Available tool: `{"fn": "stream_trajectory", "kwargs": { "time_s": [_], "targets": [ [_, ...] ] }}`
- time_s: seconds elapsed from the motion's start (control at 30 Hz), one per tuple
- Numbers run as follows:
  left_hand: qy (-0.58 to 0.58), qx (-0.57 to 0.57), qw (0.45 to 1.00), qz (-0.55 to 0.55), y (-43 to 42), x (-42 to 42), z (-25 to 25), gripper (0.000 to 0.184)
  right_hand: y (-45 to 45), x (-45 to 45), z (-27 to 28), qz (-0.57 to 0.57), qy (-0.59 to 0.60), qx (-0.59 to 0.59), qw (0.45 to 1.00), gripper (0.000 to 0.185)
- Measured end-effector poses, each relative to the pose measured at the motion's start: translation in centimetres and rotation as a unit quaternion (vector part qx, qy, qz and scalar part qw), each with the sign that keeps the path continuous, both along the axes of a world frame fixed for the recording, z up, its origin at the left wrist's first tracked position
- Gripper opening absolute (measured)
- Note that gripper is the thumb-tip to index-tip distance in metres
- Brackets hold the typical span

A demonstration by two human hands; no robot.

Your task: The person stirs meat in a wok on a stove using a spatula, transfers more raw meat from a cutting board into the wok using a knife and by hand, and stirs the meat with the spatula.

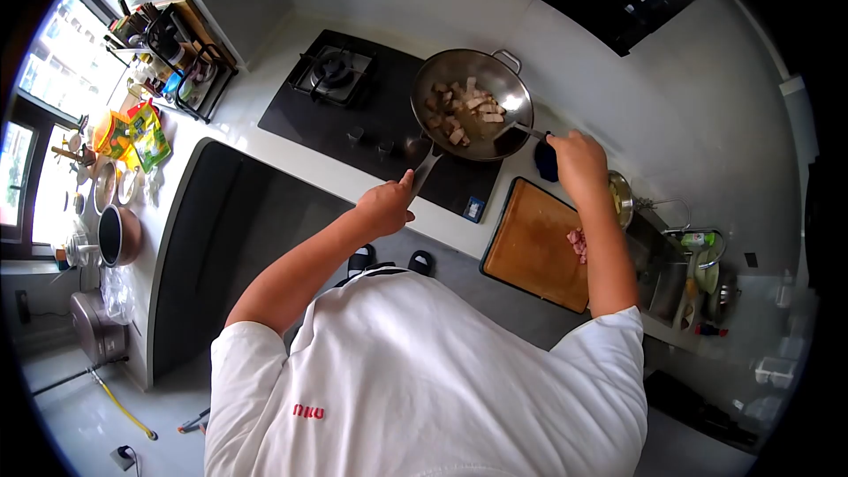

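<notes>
A steel wok sits on the right burner, with browned chunks of meat lying in its bowl. My left hand is closed round the wok's long handle. My right hand grips a spatula, whose blade dips into the wok at its right side, beside the meat. Just below my right forearm is a wooden cutting board with a small heap of raw meat, partly hidden by the arm.
The left burner of the black hob carries no pan. A metal bowl and the sink lie right of the board. A condiment rack, food packets and a pot occupy the left counter.
</notes>
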State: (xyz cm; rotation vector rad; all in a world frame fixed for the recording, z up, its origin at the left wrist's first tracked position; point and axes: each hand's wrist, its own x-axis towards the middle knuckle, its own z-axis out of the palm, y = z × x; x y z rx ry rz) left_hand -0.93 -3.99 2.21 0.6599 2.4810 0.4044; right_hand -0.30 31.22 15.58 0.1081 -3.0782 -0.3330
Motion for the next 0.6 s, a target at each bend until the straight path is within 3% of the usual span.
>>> {"fn": "stream_trajectory", "kwargs": {
  "time_s": [0.17,0.3,0.4,0.5,0.53,0.6],
  "targets": [
    [-0.010,0.003,1.000,0.001,0.1,-0.1,0.4,0.099,2.5,-3.7,-4.2,-0.005,0.025,-0.087,0.996,0.036],
    [-0.017,-0.002,1.000,0.001,0.1,-0.1,0.8,0.098,7.7,-8.9,-2.9,-0.063,-0.025,-0.150,0.986,0.030],
    [-0.022,-0.003,1.000,0.008,0.2,-0.1,1.0,0.098,5.0,-11.8,2.8,-0.274,-0.160,-0.196,0.928,0.029],
    [-0.033,-0.004,0.999,0.013,0.2,0.0,1.3,0.097,6.1,-15.8,-1.0,-0.323,-0.130,-0.295,0.890,0.016],
    [-0.034,-0.007,0.999,0.014,0.2,-0.1,1.3,0.097,5.5,-16.7,-1.8,-0.322,-0.145,-0.296,0.888,0.021],
    [-0.040,-0.014,0.999,0.016,0.2,-0.1,0.9,0.096,4.9,-17.7,-5.5,-0.167,-0.096,-0.260,0.946,0.024]
  ]
}}
